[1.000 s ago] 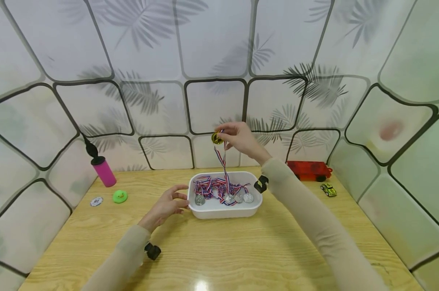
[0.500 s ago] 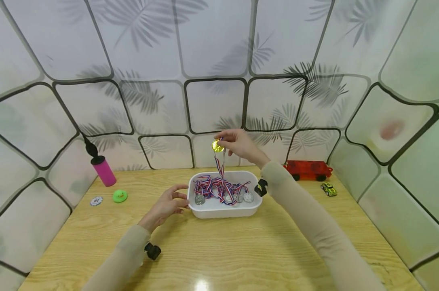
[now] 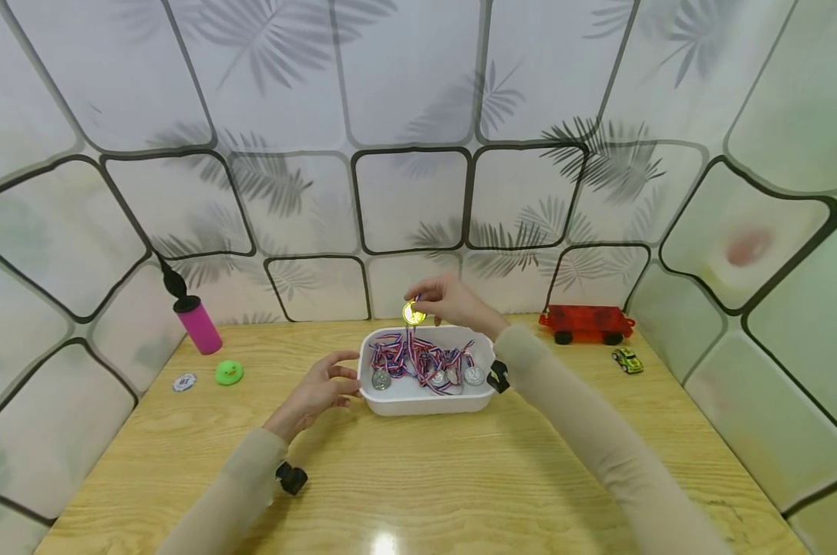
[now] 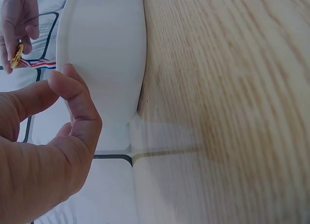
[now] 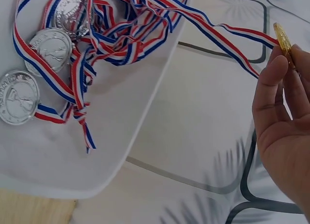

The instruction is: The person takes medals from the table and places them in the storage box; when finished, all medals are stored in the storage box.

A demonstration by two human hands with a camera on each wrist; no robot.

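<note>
A white plastic basin (image 3: 425, 406) stands mid-table, holding several silver medals (image 3: 381, 379) with tangled red, white and blue ribbons (image 3: 391, 353). Above its back edge, my right hand (image 3: 453, 302) pinches a gold medal (image 3: 413, 313) between thumb and fingers. The gold medal's ribbon (image 5: 218, 37) hangs down into the basin among the others. At the basin's left end, my left hand (image 3: 319, 391) holds the rim with bent fingers and thumb. From the left wrist view, its fingertips meet at the rim of the basin (image 4: 104, 54); exactly how they contact it is partly hidden.
Left on the wooden table (image 3: 418, 478) are a pink cylinder with a black top (image 3: 200, 327), a green rubber duck (image 3: 229, 373) and a round chip (image 3: 184, 382). A red toy wagon (image 3: 588, 322) and small yellow-green car (image 3: 626, 360) stand right. Patterned curtains enclose the table.
My right hand has come down toward the basin with the gold medal, and more of its ribbon now lies in the basin. The left hand stays at the rim.
</note>
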